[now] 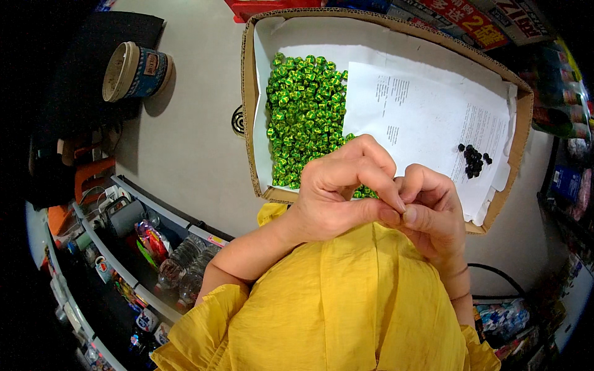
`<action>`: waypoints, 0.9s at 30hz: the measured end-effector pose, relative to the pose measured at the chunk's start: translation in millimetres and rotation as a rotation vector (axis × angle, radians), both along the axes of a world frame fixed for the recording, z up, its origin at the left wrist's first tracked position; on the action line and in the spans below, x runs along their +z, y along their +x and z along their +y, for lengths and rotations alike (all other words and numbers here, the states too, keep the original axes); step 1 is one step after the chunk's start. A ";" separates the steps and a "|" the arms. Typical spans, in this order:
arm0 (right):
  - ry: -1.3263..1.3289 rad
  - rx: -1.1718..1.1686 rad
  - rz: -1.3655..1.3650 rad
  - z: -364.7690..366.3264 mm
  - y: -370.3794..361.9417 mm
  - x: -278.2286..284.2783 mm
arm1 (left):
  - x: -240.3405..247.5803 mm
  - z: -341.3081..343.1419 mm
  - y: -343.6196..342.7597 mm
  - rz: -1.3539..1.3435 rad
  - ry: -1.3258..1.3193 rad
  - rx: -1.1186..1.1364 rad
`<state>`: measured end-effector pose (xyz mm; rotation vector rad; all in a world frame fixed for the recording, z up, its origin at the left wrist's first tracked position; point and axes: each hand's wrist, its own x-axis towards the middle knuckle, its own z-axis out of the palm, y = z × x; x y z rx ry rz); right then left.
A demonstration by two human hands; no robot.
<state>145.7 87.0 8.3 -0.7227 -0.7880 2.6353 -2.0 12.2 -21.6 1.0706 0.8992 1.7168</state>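
Note:
Over the near edge of a shallow cardboard box [247,105], my left hand [343,195] and my right hand [436,213] meet fingertip to fingertip. Both are closed in a pinch, thumbs against index fingers. Whatever lies between the tips is hidden or too small to name. A pile of small green-and-yellow foil-wrapped balls [306,111] fills the left part of the box, partly behind my left hand. Printed white paper [421,111] lines the right part. On it, beyond my right hand, sits a little cluster of small black lumps [474,162].
A blue-and-cream bucket [137,71] stands at the far left. Shelves below left hold clear plastic bottles [185,266] and packets. Bright printed cartons [470,21] crowd the far right. A black coil [237,120] lies beside the box's left wall.

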 end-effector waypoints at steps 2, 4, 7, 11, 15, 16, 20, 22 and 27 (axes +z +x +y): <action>0.013 0.021 -0.006 2.2 -0.5 -0.1 | -0.7 0.5 -1.0 -0.022 -0.005 -0.017; 0.094 0.019 -0.071 5.3 -0.7 -0.8 | -0.3 2.2 -4.2 0.019 -0.074 -0.008; 0.247 -0.037 -0.128 4.2 -1.9 4.8 | 2.7 2.3 -5.6 0.099 -0.135 -0.036; 0.556 -0.053 -0.181 2.8 -2.6 9.4 | 2.1 -3.0 2.6 -0.334 -0.251 -0.050; 1.264 -0.018 -0.238 8.1 -1.4 4.9 | -8.0 -7.1 3.6 -0.373 -0.241 -0.043; 1.430 -0.031 -0.271 8.2 -1.4 5.7 | -8.4 -6.6 4.1 -0.398 -0.244 -0.039; 1.452 -0.037 -0.245 8.7 -2.8 7.4 | -5.1 -10.8 3.2 -0.438 -0.301 -0.023; 1.323 -0.004 -0.215 10.8 -1.2 6.3 | 1.3 -13.6 2.5 -0.498 -0.409 -0.039; 1.308 -0.074 -0.146 9.3 1.2 -0.3 | 8.3 -13.0 5.4 -0.727 -0.492 -0.140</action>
